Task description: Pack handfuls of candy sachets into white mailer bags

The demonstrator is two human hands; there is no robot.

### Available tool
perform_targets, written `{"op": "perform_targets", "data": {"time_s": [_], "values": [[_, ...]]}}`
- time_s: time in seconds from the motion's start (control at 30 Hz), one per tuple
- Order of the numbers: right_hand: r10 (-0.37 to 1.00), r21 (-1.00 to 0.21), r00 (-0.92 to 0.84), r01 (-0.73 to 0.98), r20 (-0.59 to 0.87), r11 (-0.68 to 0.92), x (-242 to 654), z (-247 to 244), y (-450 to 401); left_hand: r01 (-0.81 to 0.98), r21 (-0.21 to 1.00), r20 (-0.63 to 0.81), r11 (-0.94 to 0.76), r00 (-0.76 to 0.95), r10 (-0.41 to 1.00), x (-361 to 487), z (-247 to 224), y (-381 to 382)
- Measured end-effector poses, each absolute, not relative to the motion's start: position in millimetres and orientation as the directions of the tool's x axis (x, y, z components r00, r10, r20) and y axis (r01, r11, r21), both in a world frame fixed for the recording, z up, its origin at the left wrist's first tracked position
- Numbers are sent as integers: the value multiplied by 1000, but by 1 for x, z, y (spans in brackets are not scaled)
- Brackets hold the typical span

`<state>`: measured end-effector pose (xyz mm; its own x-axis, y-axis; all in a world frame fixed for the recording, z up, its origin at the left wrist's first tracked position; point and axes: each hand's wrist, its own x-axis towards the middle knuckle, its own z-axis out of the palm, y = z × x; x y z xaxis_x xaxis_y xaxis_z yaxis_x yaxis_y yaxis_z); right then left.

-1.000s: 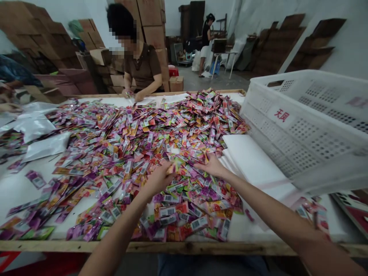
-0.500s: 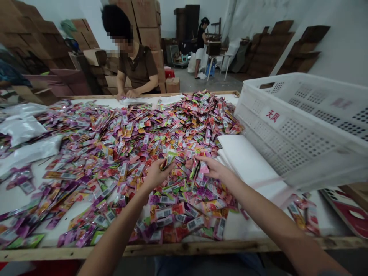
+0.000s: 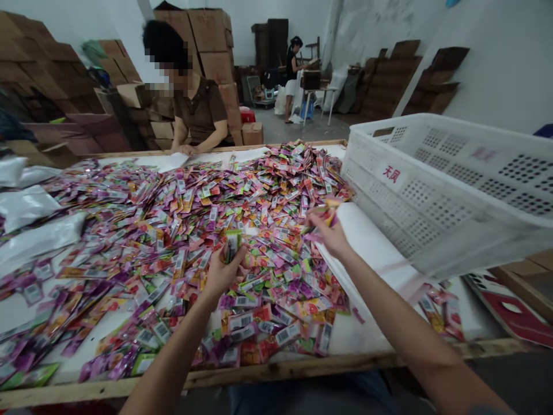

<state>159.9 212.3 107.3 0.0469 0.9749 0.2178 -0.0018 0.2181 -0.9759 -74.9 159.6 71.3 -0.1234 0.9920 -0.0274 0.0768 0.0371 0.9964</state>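
One small bundle of green-ended sachets [image 3: 233, 240], upright in the left grip [image 3: 223, 268], clasped between thumb and fingers above the spread. A few orange-and-pink sachets [image 3: 331, 215] grasped in the right grip [image 3: 332, 235], exact count impossible to tell, at the far left edge of a stack of flat white sheets [image 3: 375, 242]. Beneath and around both, loose printed sachets [image 3: 276, 265] in purple, pink, orange and green, many with barcodes, thickly overlapping across the wood-edged worktop [image 3: 328, 365] and heaped highest toward the far right. Right of the flat white sheets, a perforated white plastic crate [image 3: 415, 222] with red lettering [image 3: 391, 173]. At the left, plump white bags [image 3: 47, 237] beside the sachets. Across the worktop, a co-worker [image 3: 202, 112] in a brown top, hands [image 3: 187, 150] at a white sheet [image 3: 171, 162]. Further back, stacked cardboard boxes [image 3: 211, 37] and a second person [image 3: 292, 69] in a dark top.
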Motion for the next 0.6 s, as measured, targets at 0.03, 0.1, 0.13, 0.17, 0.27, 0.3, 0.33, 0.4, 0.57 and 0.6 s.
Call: {"op": "perform_targets", "data": {"time_s": [0.03, 0.1, 0.13, 0.17, 0.27, 0.3, 0.33, 0.4, 0.57, 0.6], "values": [[955, -963, 130, 4, 267, 269, 166, 107, 216, 81, 996, -19, 31, -146, 989, -77, 72, 159], [938, -949, 176, 160, 299, 272, 181, 101, 220, 98, 995, -6, 22, -167, 986, -83, 70, 159], [948, -922, 124, 301, 293, 245, 189, 96, 219, 114, 993, 5, 14, -169, 986, -87, 69, 159], [961, -863, 43, 452, 273, 225, 196, 91, 218, 136, 991, 22, 1, -168, 986, -91, 68, 159], [965, -615, -187, 744, 182, 260, 210, 78, 208, 247, 967, 101, -64, -142, 985, -101, 66, 164], [956, -542, -258, 788, 140, 292, 210, 76, 205, 307, 947, 134, -93, -115, 984, -101, 67, 168], [940, -472, -331, 818, 82, 329, 207, 75, 202, 395, 911, 160, -119, -73, 984, -99, 67, 173], [884, -318, -461, 851, -76, 417, 192, 71, 198, 656, 738, 149, -159, 71, 986, -87, 66, 186], [788, -27, -514, 842, -339, 538, 154, 54, 189, 945, 116, -149, -305, 320, 936, -47, 54, 198], [779, -36, -534, 831, -330, 555, 154, 51, 187, 945, 101, -154, -311, 324, 933, -45, 51, 194]]}}
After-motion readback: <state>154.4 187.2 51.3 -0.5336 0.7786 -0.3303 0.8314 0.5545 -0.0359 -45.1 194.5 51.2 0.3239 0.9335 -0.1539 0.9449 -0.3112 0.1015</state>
